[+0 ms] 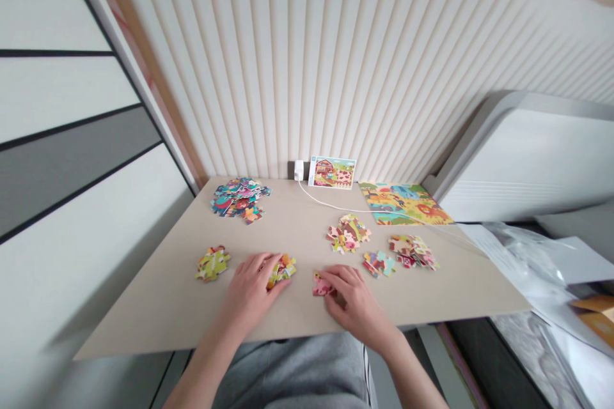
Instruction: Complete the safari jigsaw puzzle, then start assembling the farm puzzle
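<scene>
Grey trousers [297, 374] show below the worktop [167, 313] edge, nearer than the pink piece [320, 285], which lies flat close to that edge. The right hand [352, 297] curls over the piece's right side, thumb and fingers close together; I cannot tell whether they pinch it or merely rest. Left of the piece, the left hand [252, 284] arches over some green pieces [281, 270]; its grip is hidden.

The pink piece looks like light, stiff card, its knobs probably the weak spots; opposite edges should suit a fingertip hold.

The worktop is pale, smooth and perhaps slightly slippery. Well left of the piece sits a green pile [213, 263]; to its right, a blue pile [378, 264] and a red pile [413, 252]. Beyond it come a pink pile [348, 234], an animal picture [407, 204], a dark pile [240, 197], the farm card [332, 172] and a ribbed wall [311, 64].
</scene>
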`<state>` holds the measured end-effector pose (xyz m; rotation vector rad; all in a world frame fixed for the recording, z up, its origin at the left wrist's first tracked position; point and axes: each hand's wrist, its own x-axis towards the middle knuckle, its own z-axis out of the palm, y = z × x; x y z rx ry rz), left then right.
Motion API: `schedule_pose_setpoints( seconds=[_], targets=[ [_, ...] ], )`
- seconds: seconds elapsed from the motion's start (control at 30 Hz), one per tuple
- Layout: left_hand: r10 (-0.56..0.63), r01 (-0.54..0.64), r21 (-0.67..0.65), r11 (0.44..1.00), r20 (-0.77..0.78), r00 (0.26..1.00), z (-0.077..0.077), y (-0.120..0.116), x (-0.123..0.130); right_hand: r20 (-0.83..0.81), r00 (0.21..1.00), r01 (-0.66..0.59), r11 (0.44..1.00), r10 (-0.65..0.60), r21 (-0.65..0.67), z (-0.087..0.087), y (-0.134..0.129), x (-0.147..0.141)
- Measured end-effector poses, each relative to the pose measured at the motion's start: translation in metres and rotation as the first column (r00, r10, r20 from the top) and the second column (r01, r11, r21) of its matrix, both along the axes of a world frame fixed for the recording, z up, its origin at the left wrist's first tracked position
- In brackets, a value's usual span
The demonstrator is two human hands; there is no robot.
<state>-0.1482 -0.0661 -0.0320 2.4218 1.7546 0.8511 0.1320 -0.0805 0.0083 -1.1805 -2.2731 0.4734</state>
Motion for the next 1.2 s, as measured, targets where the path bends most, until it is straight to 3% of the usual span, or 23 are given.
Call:
schedule_pose_setpoints(
  seconds=[0.23,0.37,0.43,0.53,0.6,0.67,0.8,0.93,1.0,1.2],
  targets=[
    [0.028,-0.028,0.002,1.0,-0.001,1.0,-0.003,0.001,-0.002,0.016,1.0,0.014,1.0,-0.014,-0.008,0.001,-0.015,0.003],
    [0.031,-0.031,0.014,0.999,-0.009,0.999,-0.004,0.001,-0.002,0.041,0.991,0.119,0.986,-0.124,0.117,-0.009,-0.012,0.027],
    [0.026,-0.026,0.015,1.0,-0.015,1.0,-0.003,0.001,-0.001,0.023,0.948,0.3,0.918,-0.316,0.261,-0.014,-0.002,0.054],
    [0.02,-0.02,0.023,1.0,-0.013,1.0,-0.001,0.001,-0.001,-0.003,0.781,0.576,0.718,-0.625,0.391,-0.02,0.018,0.104],
    [0.018,-0.018,0.03,0.999,-0.007,1.0,0.0,0.001,-0.001,0.034,0.71,0.631,0.656,-0.704,0.414,-0.022,0.03,0.135],
    [0.019,-0.019,0.025,1.0,-0.007,1.0,-0.001,0.001,-0.002,0.077,0.673,0.645,0.635,-0.735,0.426,-0.023,0.036,0.154],
    [0.024,-0.024,0.019,1.0,-0.012,1.0,-0.002,0.001,-0.002,0.118,0.684,0.611,0.653,-0.72,0.448,-0.024,0.032,0.15],
    [0.035,-0.034,0.032,0.999,-0.006,0.999,-0.001,0.0,-0.001,0.171,0.799,0.487,0.787,-0.577,0.379,-0.03,0.018,0.116],
    [0.038,-0.037,0.039,0.999,-0.005,0.999,0.0,0.0,-0.001,0.196,0.818,0.461,0.821,-0.54,0.337,-0.035,0.012,0.103],
    [0.024,-0.024,0.05,0.998,0.004,1.0,0.001,0.0,-0.001,0.142,0.837,0.476,0.831,-0.528,0.286,-0.041,0.014,0.105]
  ],
)
